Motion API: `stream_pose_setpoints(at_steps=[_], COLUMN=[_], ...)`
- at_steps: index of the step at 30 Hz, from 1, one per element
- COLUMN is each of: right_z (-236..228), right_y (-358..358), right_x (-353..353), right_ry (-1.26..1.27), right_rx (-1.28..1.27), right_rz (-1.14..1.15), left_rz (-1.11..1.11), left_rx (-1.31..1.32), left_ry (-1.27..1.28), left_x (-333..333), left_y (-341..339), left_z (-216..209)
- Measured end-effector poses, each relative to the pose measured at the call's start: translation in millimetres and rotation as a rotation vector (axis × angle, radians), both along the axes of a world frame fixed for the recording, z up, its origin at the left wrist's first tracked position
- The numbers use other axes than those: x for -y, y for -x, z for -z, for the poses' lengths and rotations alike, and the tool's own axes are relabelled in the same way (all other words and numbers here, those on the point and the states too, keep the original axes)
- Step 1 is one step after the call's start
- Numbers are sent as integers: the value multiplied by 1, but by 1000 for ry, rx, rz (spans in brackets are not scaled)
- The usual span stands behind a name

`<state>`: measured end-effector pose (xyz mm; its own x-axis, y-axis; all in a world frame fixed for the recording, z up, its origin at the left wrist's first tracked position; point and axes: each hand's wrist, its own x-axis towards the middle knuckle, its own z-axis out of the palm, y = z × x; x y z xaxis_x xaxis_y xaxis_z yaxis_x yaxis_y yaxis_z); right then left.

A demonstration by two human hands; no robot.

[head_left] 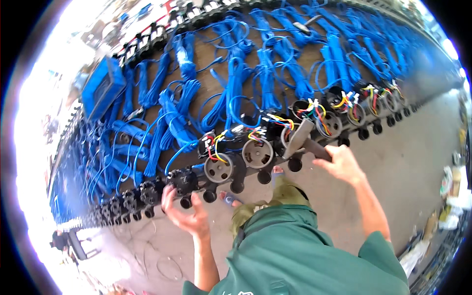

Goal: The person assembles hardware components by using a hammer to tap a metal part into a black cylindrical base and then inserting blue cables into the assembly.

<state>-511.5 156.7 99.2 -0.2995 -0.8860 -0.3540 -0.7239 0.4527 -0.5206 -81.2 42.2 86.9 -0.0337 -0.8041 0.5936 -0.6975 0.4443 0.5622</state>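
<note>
Cable bundles [235,73] are spread across the counter [206,54], with a bin [118,81] placed among them at the left. Along the near edge, wired housings [257,153] are lined up toward the right; left of these, other parts [182,181] are set in a row, apparently continued into the blurred far left. A hammer [300,140] is held in the right grip [343,164] before the housings; the left grip [189,216] is positioned near the other parts.
</note>
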Motion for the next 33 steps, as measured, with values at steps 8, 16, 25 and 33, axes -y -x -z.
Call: stream_pose_setpoints(at_steps=[8,16,25,33], right_z=[-1,-33,8,12], right_y=[81,44,-85,-139], right_x=[81,75,178,237], right_ry=[294,401,81,-253], right_rx=[-288,-510,837,1487], right_rz=[-576,-355,-133,43], left_rz=[139,90,79,301], left_rx=[476,498,-47,-24], left_ry=[-775,-1494,-586,107], left_x=[168,220,140,64], left_y=[96,99,113,98], left_z=[60,75,-14,0])
